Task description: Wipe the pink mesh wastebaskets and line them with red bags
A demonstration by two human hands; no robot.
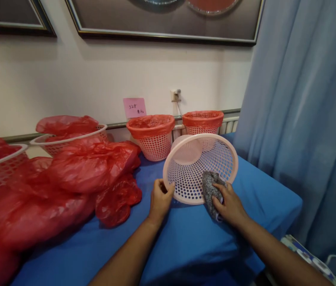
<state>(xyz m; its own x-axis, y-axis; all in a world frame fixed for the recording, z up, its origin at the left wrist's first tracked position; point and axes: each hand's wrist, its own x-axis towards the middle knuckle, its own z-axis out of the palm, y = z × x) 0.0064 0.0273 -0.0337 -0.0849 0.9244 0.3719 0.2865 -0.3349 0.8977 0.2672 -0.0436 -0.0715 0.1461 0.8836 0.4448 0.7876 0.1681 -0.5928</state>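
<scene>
A pale pink perforated plastic basket (235, 159) lies on its side on the blue-covered table, its round mouth facing me. My left hand (160, 200) grips the left side of its rim between thumb and fingers. In my right hand (230, 202) is a grey speckled cloth (211, 188), bunched against the lower right of the rim and partly inside the mouth. The thumb and fingers press into the cloth.
Two baskets lined with red bags, one at centre (153, 145) and one farther right (203, 127), stand by the wall. Red plastic bags (87, 167) and white-rimmed baskets (69, 139) fill the left. A blue curtain (299, 99) hangs right of the table (269, 190).
</scene>
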